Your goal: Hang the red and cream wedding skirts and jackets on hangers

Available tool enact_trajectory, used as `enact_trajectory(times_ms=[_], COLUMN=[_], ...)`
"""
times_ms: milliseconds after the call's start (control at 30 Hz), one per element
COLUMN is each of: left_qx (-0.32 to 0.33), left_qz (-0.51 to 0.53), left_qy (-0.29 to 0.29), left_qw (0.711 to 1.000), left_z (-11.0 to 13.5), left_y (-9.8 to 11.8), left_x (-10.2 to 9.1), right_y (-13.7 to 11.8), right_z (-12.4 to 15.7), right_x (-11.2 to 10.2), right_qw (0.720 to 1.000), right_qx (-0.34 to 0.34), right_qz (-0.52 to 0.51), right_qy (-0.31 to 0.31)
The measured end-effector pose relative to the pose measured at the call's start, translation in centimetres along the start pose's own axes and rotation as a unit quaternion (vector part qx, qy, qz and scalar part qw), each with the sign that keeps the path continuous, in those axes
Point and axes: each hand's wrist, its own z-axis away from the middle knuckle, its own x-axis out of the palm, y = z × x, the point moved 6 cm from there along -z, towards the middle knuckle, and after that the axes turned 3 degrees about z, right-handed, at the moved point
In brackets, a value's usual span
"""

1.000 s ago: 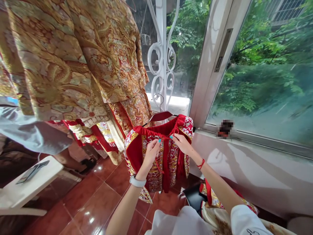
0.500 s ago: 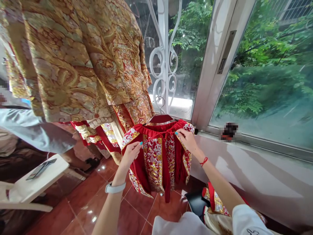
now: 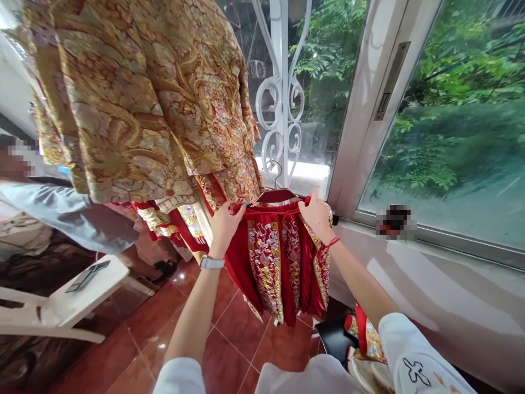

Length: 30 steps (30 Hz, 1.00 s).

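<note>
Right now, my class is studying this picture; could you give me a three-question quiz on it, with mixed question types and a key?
1. Multiple choice: Which wrist wears the red string?
A) left
B) right
C) neither

2. True or false: The left hand and right hand both hold the red garment near its top.

3. Fill in: The floor below the garment is laid with reddish ____.

Key: 1. B; 2. true; 3. tiles.
</note>
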Motion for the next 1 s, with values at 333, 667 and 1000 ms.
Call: enact_trajectory(times_ms=[333, 667, 1000], left_qx=[-0.062, -0.022, 0.102], left_qz=[0.47, 0.416, 0.124], left_qy=[0.029, -0.006, -0.124], left_qw=[0.88, 0.909, 0.979], left_z=[0.2, 4.7, 9.2], left_y=[-3.7, -3.7, -2.8], left_x=[4.8, 4.7, 0.9], right_y=[1.4, 2.9, 2.8], right_z=[0.1, 1.8, 3.0], right_x=[2.9, 2.0, 0.4], right_qw=[0.949, 0.923, 0.942], right_qx=[-0.044, -0.173, -0.246], right_qz=[-0.292, -0.329, -0.217], right_qy=[0.115, -0.099, -0.078])
